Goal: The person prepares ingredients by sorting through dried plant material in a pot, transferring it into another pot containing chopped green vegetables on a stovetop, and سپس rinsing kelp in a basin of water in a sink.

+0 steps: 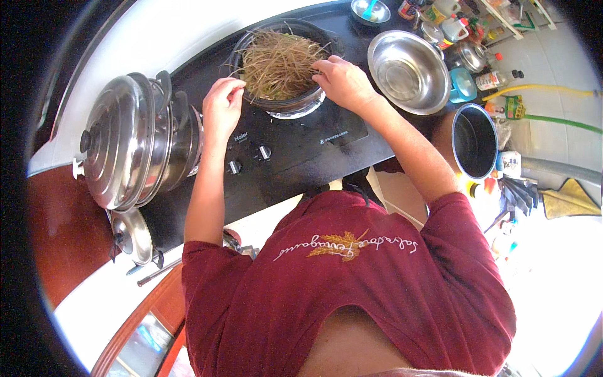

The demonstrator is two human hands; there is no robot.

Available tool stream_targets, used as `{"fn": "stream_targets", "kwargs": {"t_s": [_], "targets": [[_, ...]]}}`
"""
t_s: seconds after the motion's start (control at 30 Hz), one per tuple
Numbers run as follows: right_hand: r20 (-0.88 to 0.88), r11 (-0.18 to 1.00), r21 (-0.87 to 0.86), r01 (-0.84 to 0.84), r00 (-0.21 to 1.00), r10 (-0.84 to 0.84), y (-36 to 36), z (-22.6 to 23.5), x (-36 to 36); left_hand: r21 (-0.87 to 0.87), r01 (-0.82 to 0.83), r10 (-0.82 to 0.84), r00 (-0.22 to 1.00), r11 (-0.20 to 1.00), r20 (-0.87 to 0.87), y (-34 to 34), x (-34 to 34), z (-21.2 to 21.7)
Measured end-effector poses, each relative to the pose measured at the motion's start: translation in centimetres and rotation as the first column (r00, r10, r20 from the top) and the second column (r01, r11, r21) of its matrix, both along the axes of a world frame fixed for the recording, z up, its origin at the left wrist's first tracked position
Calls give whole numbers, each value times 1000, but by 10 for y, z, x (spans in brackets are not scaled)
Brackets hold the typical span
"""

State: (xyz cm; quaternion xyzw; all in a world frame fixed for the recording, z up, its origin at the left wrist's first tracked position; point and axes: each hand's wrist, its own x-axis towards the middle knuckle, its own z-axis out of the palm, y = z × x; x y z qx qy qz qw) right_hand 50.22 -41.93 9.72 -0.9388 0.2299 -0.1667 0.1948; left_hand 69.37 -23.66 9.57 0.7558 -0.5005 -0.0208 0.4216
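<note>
On the black stove, a dark round pot (290, 103) is heaped with thin, dry brown stalks (276, 60), and some green shows beneath them. My left hand (223, 107) is by the pot's left rim with its fingertips pinched together; whatever lies between them is too small to make out. At the right rim, my right hand (344, 81) has its curled fingers and thumb on the ends of the stalks. A few loose stalks stick out past the rim toward my left hand.
A large lidded steel steamer (122, 141) stands left on the black cooktop (282, 157), near two knobs. To the right are a wide steel basin (402, 72), a deep dark-lined pot (475, 141), a blue cup (463, 85) and several bottles. A small steel bowl (370, 14) sits at the back.
</note>
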Motion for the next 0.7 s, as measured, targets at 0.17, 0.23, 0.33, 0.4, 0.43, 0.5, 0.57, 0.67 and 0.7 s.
{"fn": "stream_targets", "kwargs": {"t_s": [0.17, 0.23, 0.33, 0.4, 0.43, 0.5, 0.57, 0.67, 0.7], "targets": [[35, 991, 82, 104, 994, -107, 0, 6, -26, -49, 65, -67, 997, 997, -40, 0, -13, 2], [78, 972, 196, 127, 986, -145, 6, 0, -35, -60, 43, -50, 990, 997, -135, 12, -39, 13], [242, 940, 333, 70, 958, -157, 17, -14, -48, -65, 95, -109, 956, 993, -272, 28, -63, 4], [290, 872, 486, 59, 930, -225, 24, -14, -59, -26, 166, -165, 924, 986, -345, 32, -82, -4], [261, 792, 606, 67, 924, -278, 27, -8, -65, -21, 180, -172, 886, 983, -430, 33, -88, -12], [251, 474, 879, -56, 899, -360, 33, -6, -69, -19, 195, -173, 813, 981, -556, 31, -98, -13], [314, 61, 945, -320, 843, -437, 36, 0, -70, -17, 214, -185, 802, 977, -568, 26, -102, -8], [577, -358, 547, -756, 651, -493, 35, 25, -57, -16, 170, -158, 873, 985, -461, 13, -103, 23], [617, 35, 760, -648, 705, -351, 40, 26, -45, -61, 168, -178, 881, 984, -438, 8, -100, 28]]}}
